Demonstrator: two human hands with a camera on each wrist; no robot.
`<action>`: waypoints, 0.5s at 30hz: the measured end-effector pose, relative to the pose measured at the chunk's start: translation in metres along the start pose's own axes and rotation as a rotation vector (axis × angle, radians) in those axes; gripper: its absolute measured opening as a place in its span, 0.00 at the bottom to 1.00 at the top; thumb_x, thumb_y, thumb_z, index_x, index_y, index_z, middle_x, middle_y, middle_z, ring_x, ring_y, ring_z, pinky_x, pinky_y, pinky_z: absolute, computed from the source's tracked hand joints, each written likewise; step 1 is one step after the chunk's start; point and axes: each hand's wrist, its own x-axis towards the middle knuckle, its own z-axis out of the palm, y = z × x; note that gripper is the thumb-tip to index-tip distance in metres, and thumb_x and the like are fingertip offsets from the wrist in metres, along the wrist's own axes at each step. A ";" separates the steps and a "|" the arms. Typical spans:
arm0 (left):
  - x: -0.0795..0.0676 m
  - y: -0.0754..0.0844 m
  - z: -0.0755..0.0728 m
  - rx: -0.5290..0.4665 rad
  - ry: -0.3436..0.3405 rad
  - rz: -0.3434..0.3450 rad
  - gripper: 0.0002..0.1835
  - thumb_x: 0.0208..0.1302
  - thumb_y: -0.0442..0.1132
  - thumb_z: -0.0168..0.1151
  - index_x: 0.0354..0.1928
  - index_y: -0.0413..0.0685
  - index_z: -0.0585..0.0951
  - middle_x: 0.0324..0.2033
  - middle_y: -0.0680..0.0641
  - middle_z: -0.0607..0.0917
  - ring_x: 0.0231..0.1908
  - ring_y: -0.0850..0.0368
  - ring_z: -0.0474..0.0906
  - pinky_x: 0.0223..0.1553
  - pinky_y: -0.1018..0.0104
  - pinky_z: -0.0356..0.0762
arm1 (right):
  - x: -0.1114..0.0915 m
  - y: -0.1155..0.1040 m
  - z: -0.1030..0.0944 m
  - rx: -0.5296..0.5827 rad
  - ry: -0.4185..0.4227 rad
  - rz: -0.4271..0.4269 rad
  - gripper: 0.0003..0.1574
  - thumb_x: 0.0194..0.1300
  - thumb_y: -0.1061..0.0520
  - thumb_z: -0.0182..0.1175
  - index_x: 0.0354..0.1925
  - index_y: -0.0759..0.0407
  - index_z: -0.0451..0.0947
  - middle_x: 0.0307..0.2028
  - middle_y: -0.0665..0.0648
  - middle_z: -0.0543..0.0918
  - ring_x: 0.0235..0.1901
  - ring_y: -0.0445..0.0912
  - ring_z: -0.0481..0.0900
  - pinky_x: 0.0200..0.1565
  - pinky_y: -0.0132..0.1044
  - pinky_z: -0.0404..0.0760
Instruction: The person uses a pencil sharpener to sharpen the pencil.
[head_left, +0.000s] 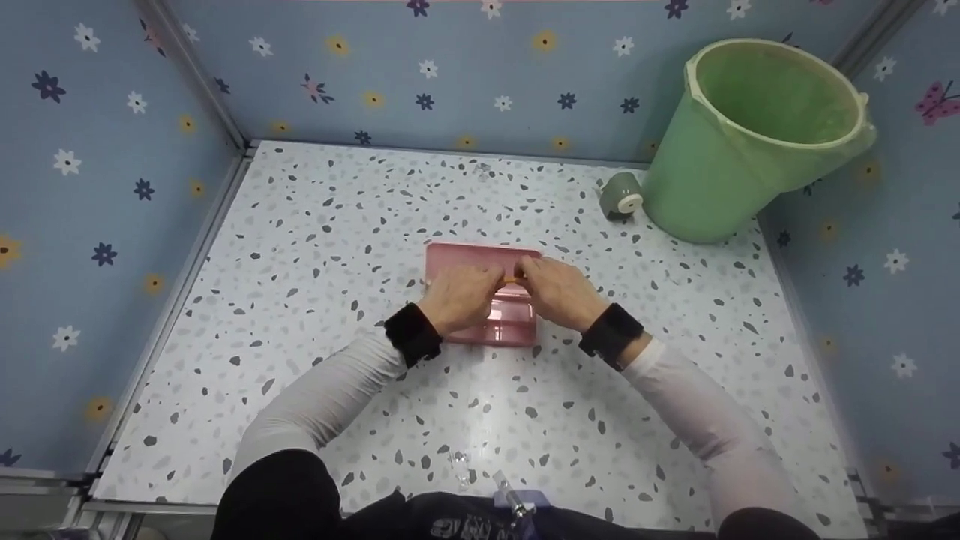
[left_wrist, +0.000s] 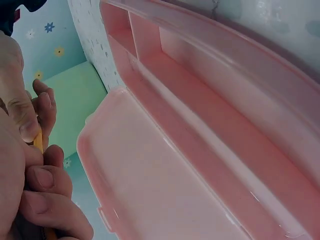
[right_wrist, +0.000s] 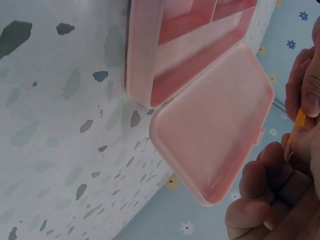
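Note:
A thin orange-yellow pencil (head_left: 511, 280) spans the gap between both hands, over a pink pencil box (head_left: 517, 345). Its left part is pinched by my left hand (head_left: 466, 294), whose fingers curl round it. From the other side my right hand (head_left: 562, 292) grips it with curled fingers. In the right wrist view the pencil (right_wrist: 298, 120) narrows to a dark tip beside the fingers; the rest is hidden in the hands. The box stands with its lid (right_wrist: 215, 125) swung back, and its long and small compartments (left_wrist: 200, 95) show bare pink floors.
A tall green bin (head_left: 712, 172) with a liner over its rim stands at the back right. Beside its foot sits a small grey-green object (head_left: 619, 196) with a white round knob. Flowered panels (head_left: 450, 75) wall in the speckled table (head_left: 337, 225).

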 end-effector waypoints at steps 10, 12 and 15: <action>-0.017 -0.012 -0.003 -0.030 -0.006 -0.027 0.10 0.68 0.48 0.44 0.31 0.54 0.69 0.14 0.55 0.67 0.12 0.60 0.62 0.11 0.66 0.62 | 0.027 0.067 -0.048 0.069 0.188 0.021 0.27 0.60 0.35 0.51 0.45 0.54 0.69 0.36 0.53 0.75 0.34 0.45 0.73 0.35 0.38 0.72; -0.020 -0.014 -0.003 -0.031 0.008 -0.028 0.11 0.69 0.49 0.43 0.30 0.54 0.69 0.14 0.55 0.67 0.12 0.59 0.62 0.11 0.66 0.61 | 0.031 0.092 -0.059 0.046 0.224 0.105 0.30 0.59 0.34 0.51 0.46 0.55 0.70 0.38 0.55 0.76 0.36 0.46 0.72 0.36 0.41 0.72; -0.023 -0.018 -0.002 -0.028 0.032 -0.029 0.12 0.69 0.49 0.42 0.29 0.53 0.69 0.13 0.54 0.67 0.12 0.58 0.63 0.11 0.65 0.61 | 0.034 0.125 -0.070 0.036 0.232 0.252 0.33 0.58 0.32 0.51 0.48 0.55 0.69 0.41 0.56 0.75 0.39 0.49 0.72 0.40 0.44 0.71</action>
